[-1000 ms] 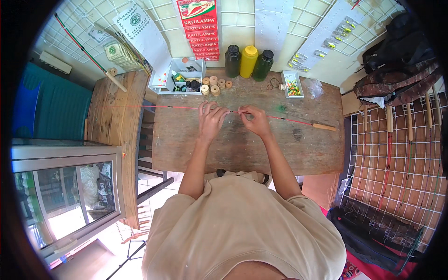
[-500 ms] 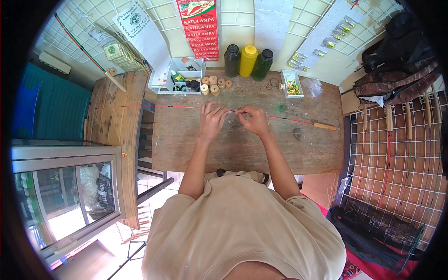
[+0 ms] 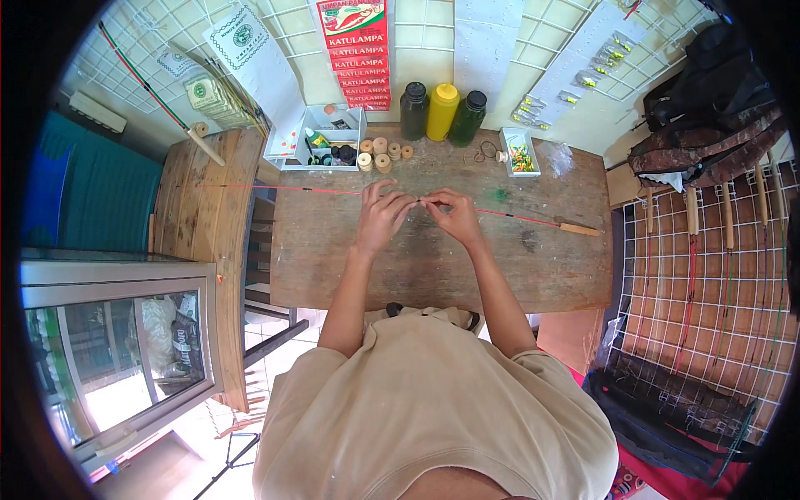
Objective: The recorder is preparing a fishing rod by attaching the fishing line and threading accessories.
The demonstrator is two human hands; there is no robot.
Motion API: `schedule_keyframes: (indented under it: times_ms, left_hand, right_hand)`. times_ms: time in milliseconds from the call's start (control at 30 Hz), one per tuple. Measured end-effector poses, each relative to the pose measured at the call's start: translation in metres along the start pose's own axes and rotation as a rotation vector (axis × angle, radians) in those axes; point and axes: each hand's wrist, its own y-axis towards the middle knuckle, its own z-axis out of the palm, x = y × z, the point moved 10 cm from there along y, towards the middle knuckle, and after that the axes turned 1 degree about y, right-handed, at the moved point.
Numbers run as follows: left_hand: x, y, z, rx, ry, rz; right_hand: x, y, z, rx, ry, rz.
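A thin red fishing rod [image 3: 521, 218] with black bands and a pale wooden handle [image 3: 579, 228] lies across the wooden table, its tip running out to the left. My left hand [image 3: 384, 213] pinches it near the middle, thumb and forefinger closed while the other fingers are lifted. Close beside it, my right hand [image 3: 455, 216] pinches the rod too, fingertips almost touching those of the left. A dark spot shows on the rod between the fingertips; any fine thread there is too small to make out.
Behind the hands stand wooden spools [image 3: 381, 147], a white compartment box [image 3: 337, 165], dark bottles [image 3: 414, 111] and a yellow squeeze bottle [image 3: 442, 112]. A small white tray [image 3: 522, 172] of colourful pieces sits back right. More rods hang on the right-hand grid [image 3: 692, 275].
The rod has tilted slightly, its left part a little higher and its handle a little lower and to the left. Both hands keep their pinch in nearly the same place.
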Motion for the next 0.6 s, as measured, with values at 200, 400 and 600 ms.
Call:
schedule_keyframes:
  times_ms: [200,400,600]
  left_hand:
    - [-0.001,0.001,-0.001,0.041,-0.006,0.026]
    - [-0.004,0.004,-0.001,0.066,-0.027,0.031]
    - [-0.01,0.007,-0.003,0.036,-0.004,0.088]
  right_hand:
    - [0.002,0.001,0.0,-0.01,0.038,-0.002]
    - [0.004,0.002,-0.004,-0.019,0.004,0.016]
    - [0.02,0.0,-0.011,-0.056,0.036,-0.011]
